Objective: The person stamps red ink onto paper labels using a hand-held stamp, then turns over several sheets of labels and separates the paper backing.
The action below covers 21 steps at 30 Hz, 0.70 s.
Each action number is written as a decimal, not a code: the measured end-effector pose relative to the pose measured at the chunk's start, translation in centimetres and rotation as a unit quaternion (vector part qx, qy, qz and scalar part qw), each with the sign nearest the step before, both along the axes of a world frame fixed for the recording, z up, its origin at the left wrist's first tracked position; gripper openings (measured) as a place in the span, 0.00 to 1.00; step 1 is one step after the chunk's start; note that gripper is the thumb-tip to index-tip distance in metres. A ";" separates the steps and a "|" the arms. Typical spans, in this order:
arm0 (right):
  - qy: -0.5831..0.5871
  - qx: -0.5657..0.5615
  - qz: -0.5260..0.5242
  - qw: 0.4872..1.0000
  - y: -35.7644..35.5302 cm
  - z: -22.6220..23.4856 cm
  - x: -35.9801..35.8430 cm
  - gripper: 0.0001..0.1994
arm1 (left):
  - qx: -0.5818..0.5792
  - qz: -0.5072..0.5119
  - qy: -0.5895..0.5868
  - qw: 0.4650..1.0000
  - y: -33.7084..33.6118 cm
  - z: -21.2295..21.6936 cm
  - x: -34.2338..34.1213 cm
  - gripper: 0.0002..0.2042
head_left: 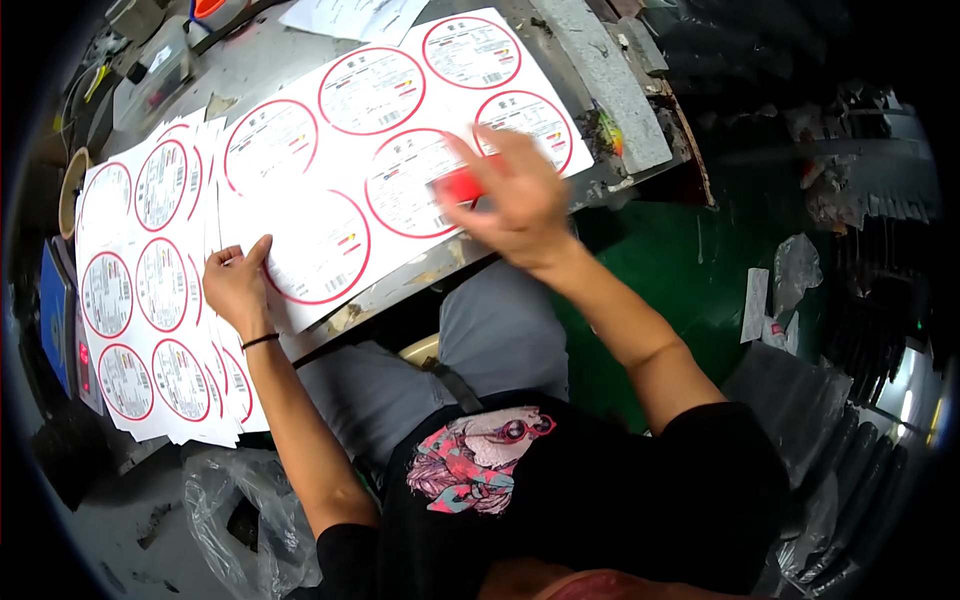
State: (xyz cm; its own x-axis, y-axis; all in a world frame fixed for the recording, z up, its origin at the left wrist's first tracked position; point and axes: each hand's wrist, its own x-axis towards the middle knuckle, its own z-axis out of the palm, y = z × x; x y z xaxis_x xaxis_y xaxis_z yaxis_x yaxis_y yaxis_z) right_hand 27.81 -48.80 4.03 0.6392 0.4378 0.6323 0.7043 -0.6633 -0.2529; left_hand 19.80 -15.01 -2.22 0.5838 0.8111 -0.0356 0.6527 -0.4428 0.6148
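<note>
White paper printed with red-ringed round labels lies across the grey table (262,60): one sheet (385,140) in front of the person, and a loose stack of similar sheets (150,240) just to its left. The left hand (238,285), below a dark wristband (262,341), rests at the near left part of the sheet, thumb apart from the fingers; whether they pinch the paper I cannot tell. Blurred, the right hand (518,200) is over the sheet's right half, thumb and fingers closed around a small red object (462,186). A clear plastic box (152,85) stands far left, beyond the stack.
</note>
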 end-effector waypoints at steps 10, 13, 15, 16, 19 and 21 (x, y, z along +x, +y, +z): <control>-0.104 0.049 -0.056 0.992 -11.8 1.5 5.1 0.28 | 0.068 0.008 -0.084 0.994 -2.6 1.2 0.6 0.16; -0.146 0.074 -0.174 0.971 -14.7 3.9 4.9 0.27 | 0.169 -0.062 -0.090 0.980 -3.2 1.8 1.0 0.13; -0.089 0.112 -0.193 0.971 -15.8 3.6 5.2 0.25 | 0.274 -0.151 -0.022 0.950 -3.3 2.4 1.1 0.14; -0.052 0.132 -0.191 0.971 -16.1 3.4 5.1 0.25 | 0.274 -0.151 -0.025 0.949 -3.2 2.3 1.1 0.14; 0.065 0.231 -0.197 0.951 -15.1 3.4 4.1 0.24 | 0.408 -0.235 -0.103 0.876 -2.2 2.2 1.4 0.14; 0.141 0.330 -0.180 0.916 -15.1 2.9 4.1 0.24 | 0.434 -0.244 -0.091 0.863 -1.6 2.5 1.6 0.14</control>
